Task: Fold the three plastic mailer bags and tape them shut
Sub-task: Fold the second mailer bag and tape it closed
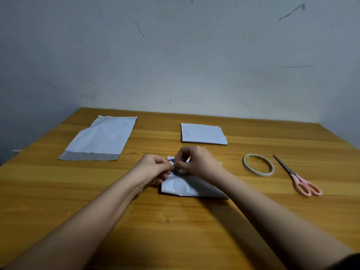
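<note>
Both grips meet at the upper left corner of the middle mailer bag [187, 187]: the left hand [153, 168] and right hand [196, 162] each pinch it with curled fingertips, the bag lying crumpled on the desk [58, 191] beneath them. This looks like the second bag's closing step, perhaps working its flap or adhesive strip; exactly what is pinched is too small to tell. Behind sits a folded bag [203, 134]; far left an unfolded bag [101, 139]. Next calls for the tape roll [258, 165] and scissors [298, 176], lying right.

Hands [153, 167] hide middle mailer's [187, 189] top edge.
</note>
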### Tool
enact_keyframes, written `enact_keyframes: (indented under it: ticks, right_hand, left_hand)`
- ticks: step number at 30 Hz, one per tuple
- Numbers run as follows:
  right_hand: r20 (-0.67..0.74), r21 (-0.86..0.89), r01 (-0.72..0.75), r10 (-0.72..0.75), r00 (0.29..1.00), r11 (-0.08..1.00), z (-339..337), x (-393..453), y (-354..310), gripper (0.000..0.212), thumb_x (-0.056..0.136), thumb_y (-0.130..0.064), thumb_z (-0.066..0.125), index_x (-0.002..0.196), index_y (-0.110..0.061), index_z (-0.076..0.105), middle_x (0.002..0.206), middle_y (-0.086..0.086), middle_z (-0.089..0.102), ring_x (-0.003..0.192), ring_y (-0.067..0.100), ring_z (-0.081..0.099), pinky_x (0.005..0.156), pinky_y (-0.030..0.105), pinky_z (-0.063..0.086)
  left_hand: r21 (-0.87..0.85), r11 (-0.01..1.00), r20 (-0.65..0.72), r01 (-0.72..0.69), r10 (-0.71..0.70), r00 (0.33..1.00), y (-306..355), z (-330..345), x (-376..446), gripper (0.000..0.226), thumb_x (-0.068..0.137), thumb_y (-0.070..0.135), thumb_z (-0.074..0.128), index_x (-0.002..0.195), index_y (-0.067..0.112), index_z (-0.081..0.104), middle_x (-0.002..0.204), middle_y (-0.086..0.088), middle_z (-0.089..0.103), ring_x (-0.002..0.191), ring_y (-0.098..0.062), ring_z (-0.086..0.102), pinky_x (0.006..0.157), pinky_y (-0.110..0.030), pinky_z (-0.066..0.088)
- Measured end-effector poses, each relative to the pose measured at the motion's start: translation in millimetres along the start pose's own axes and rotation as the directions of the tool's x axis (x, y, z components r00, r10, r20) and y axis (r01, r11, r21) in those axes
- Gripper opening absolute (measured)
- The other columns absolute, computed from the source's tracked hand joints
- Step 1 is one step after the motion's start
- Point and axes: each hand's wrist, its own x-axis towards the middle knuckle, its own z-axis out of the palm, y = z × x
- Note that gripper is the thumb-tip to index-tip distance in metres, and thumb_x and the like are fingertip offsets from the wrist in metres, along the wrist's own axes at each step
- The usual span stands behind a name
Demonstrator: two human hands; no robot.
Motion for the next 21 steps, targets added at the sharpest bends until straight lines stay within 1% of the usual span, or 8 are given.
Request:
enact_keyframes:
  ticks: [2, 4, 9, 11, 13, 15, 18, 21]
  right_hand:
    - [-0.021, -0.142, 0.042, -0.046, 0.999, 0.989, -2, -2, -3, 0.008, 0.082, -0.032, 0.065, 0.086, -0.026, 0.068, 0.087, -0.008, 0.070, 0.081, 0.014, 0.063, 0.072, 0.036, 0.052]
    - [-0.034, -0.289, 0.081, -0.095, 0.995, 0.954, -2, -2, -4, 0.013, 0.085, -0.037, 0.061, 0.092, -0.028, 0.068, 0.093, -0.006, 0.071, 0.088, 0.019, 0.064, 0.071, 0.034, 0.050]
    - [-0.006, -0.522, 0.227, -0.269, 0.963, 0.822, 0, 2, -3, 0.021, 0.091, -0.038, 0.053, 0.101, -0.026, 0.067, 0.096, 0.000, 0.070, 0.089, 0.028, 0.064, 0.065, 0.034, 0.047]
    - [-0.011, -0.560, 0.305, -0.374, 0.927, 0.770, 2, 2, -3, 0.019, 0.090, -0.034, 0.055, 0.094, -0.021, 0.067, 0.088, 0.002, 0.070, 0.078, 0.030, 0.065, 0.055, 0.032, 0.040]
    - [-0.057, -0.601, 0.338, -0.460, 0.886, 0.724, 2, 1, -4, 0.012, 0.076, -0.028, 0.068, 0.072, -0.017, 0.065, 0.064, 0.003, 0.065, 0.052, 0.030, 0.060, 0.043, 0.025, 0.026]
    - [-0.060, -0.644, 0.328, -0.473, 0.879, 0.691, 1, 0, -5, 0.024, 0.061, -0.027, 0.080, 0.058, -0.017, 0.058, 0.049, 0.000, 0.057, 0.035, 0.026, 0.052, 0.040, 0.020, 0.017]
    - [-0.058, -0.641, 0.334, -0.478, 0.877, 0.691, 5, 0, -2, 0.029, 0.057, -0.031, 0.082, 0.056, -0.017, 0.056, 0.047, 0.000, 0.055, 0.033, 0.025, 0.050, 0.040, 0.019, 0.016]
    - [-0.119, -0.548, 0.327, -0.459, 0.881, 0.770, 9, 0, 0, 0.021, 0.069, -0.033, 0.066, 0.065, -0.013, 0.062, 0.057, 0.004, 0.061, 0.045, 0.031, 0.057, 0.042, 0.023, 0.025]
  left_hand:
    - [0.019, 1.000, 0.000, -0.010, 0.010, 1.000, 0, 0, 0, 0.016, 0.088, 0.009, 0.062, 0.072, 0.009, 0.064, 0.045, 0.005, 0.055, 0.034, -0.004, 0.043, 0.036, -0.014, 0.031]
    - [0.052, 0.998, -0.005, -0.023, 0.024, 1.000, -1, 0, 0, 0.017, 0.088, 0.010, 0.061, 0.071, 0.009, 0.064, 0.047, 0.003, 0.055, 0.036, -0.008, 0.041, 0.040, -0.018, 0.028]
    - [0.112, 0.993, -0.034, -0.034, 0.038, 0.999, 0, 2, 2, 0.023, 0.087, 0.009, 0.060, 0.065, 0.011, 0.065, 0.046, 0.002, 0.056, 0.036, -0.008, 0.041, 0.042, -0.019, 0.029]
    - [0.132, 0.991, -0.050, -0.030, 0.036, 0.998, -1, 3, 3, 0.026, 0.086, 0.008, 0.060, 0.060, 0.012, 0.064, 0.046, 0.000, 0.056, 0.038, -0.010, 0.041, 0.044, -0.020, 0.029]
    - [0.141, 0.989, -0.076, -0.039, 0.050, 0.996, -2, 5, 5, 0.029, 0.085, 0.005, 0.059, 0.057, 0.012, 0.062, 0.047, -0.001, 0.056, 0.039, -0.011, 0.042, 0.043, -0.020, 0.030]
    - [0.161, 0.985, -0.103, -0.059, 0.077, 0.992, -3, 8, 6, 0.029, 0.084, 0.001, 0.058, 0.057, 0.011, 0.060, 0.047, -0.002, 0.057, 0.041, -0.011, 0.046, 0.039, -0.017, 0.033]
    - [0.166, 0.983, -0.109, -0.084, 0.103, 0.989, -4, 10, 7, 0.027, 0.084, -0.003, 0.057, 0.060, 0.008, 0.059, 0.051, -0.005, 0.057, 0.041, -0.009, 0.049, 0.038, -0.014, 0.036]
    - [0.129, 0.986, -0.102, -0.106, 0.119, 0.988, -6, 10, 6, 0.024, 0.084, -0.005, 0.057, 0.063, 0.007, 0.060, 0.052, -0.005, 0.058, 0.037, -0.004, 0.049, 0.038, -0.014, 0.036]
